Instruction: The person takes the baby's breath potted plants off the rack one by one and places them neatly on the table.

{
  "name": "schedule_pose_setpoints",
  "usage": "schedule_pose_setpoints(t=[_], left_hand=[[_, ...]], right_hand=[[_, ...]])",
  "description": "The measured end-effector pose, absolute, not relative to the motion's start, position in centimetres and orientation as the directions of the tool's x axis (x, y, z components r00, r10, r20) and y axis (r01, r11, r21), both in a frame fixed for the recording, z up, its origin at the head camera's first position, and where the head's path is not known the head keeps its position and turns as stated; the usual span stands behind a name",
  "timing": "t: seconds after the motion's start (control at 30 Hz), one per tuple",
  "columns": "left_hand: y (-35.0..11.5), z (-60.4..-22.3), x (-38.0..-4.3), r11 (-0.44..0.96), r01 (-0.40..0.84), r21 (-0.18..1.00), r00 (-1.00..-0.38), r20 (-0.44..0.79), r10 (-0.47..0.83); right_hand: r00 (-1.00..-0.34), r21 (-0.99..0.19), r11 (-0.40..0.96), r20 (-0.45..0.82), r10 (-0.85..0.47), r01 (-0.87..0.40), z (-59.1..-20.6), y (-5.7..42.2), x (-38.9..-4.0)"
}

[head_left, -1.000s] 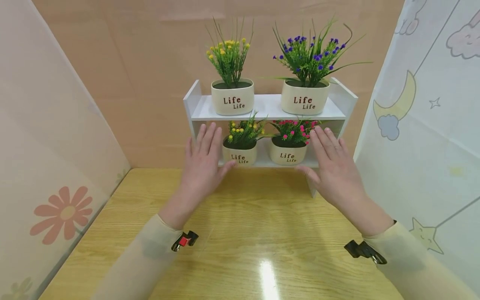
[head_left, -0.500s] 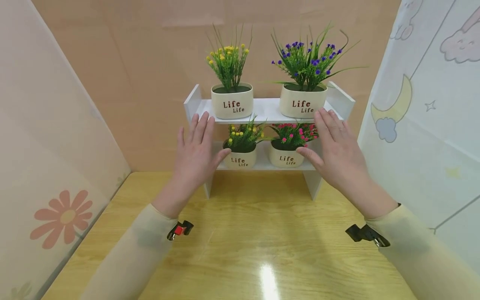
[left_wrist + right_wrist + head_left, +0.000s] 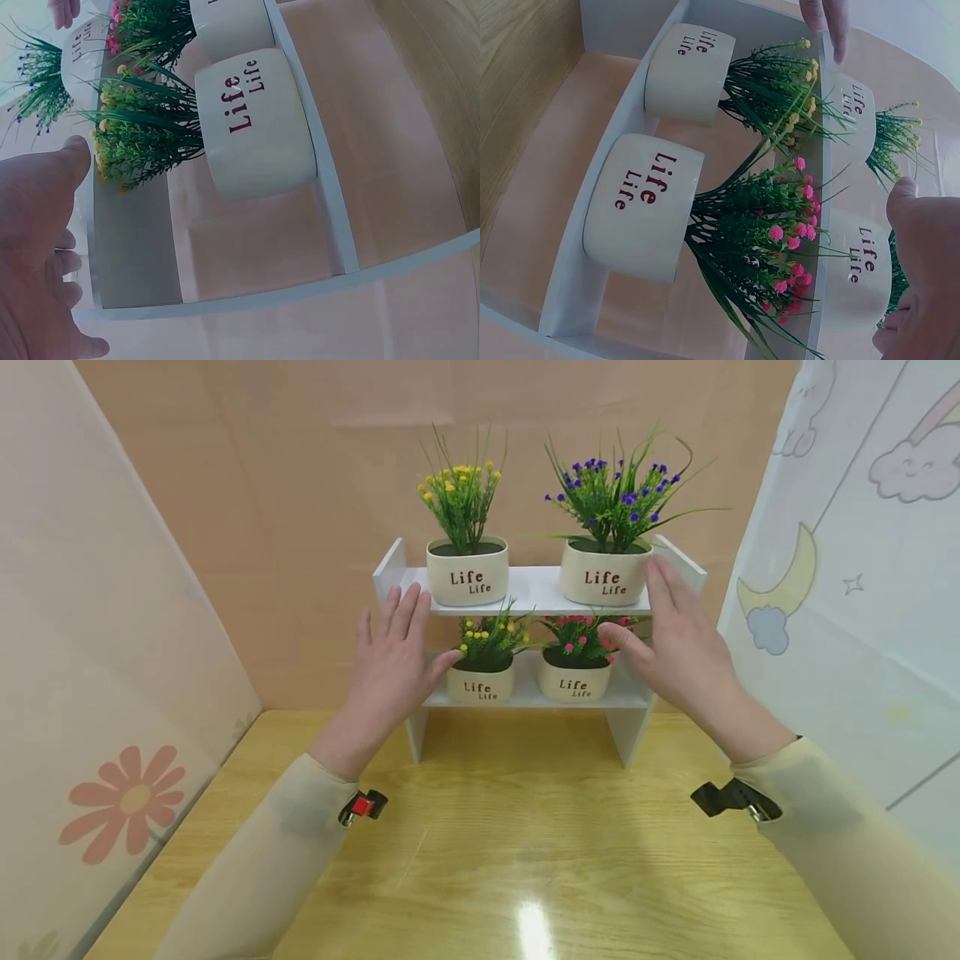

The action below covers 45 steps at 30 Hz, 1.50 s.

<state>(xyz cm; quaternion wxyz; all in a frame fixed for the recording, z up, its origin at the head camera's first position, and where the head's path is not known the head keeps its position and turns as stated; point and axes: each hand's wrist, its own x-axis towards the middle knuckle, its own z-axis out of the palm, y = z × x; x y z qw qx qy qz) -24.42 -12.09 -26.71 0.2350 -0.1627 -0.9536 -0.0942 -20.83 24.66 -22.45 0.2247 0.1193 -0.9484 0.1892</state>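
A white two-tier shelf (image 3: 534, 587) holds cream flowerpots marked "Life Life". On top stand a yellow-flowered pot (image 3: 467, 580) at left and a purple-flowered pot (image 3: 602, 578) at right. Below them sit a second yellow-flowered pot (image 3: 480, 686) and a pink-flowered pot (image 3: 573, 684). My right hand (image 3: 688, 647) has straight fingers beside the right side of the purple-flowered pot; whether they touch it I cannot tell. My left hand (image 3: 393, 667), fingers extended and spread, is in front of the shelf's left side, holding nothing. In the right wrist view, the right hand (image 3: 926, 262) partly hides the purple-flowered pot.
The shelf stands on a wooden table (image 3: 465, 843) against a peach back wall (image 3: 285, 527). A flower-printed panel (image 3: 127, 610) closes the left side; a panel with moon and cloud drawings (image 3: 862, 677) closes the right. Thin leaves stick out beyond the pots.
Both hands have moved up from the lower tier. The right hand then turned inward to the purple-flowered pot's right side. The view has tilted slightly up; the pots keep their places.
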Motion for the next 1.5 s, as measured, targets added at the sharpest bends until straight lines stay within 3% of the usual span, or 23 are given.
schedule_pose_setpoints(t=[0.37, 0.83, 1.13, 1.5], left_hand=[[-12.3, -27.0, -25.3, 0.928, 0.358, 0.103, -0.847, 0.455, 0.276], [-12.3, -28.3, -26.0, 0.888, 0.448, 0.106, -0.77, 0.551, 0.322], [-12.1, -28.9, -26.3, 0.897, 0.424, 0.121, -0.779, 0.554, 0.294], [-11.7, -29.3, -26.4, 0.9, 0.406, 0.158, -0.791, 0.554, 0.26]], right_hand=[[-0.889, -0.44, 0.835, 0.442, -0.119, -0.33, -21.2, 25.1, -22.8], [-0.915, -0.578, 0.754, 0.397, -0.076, -0.313, -19.8, 25.6, -24.9], [-0.954, -0.738, 0.624, 0.296, -0.045, -0.258, -18.5, 25.7, -26.6], [-0.97, -0.796, 0.559, 0.233, -0.07, -0.232, -18.2, 25.8, -27.8]])
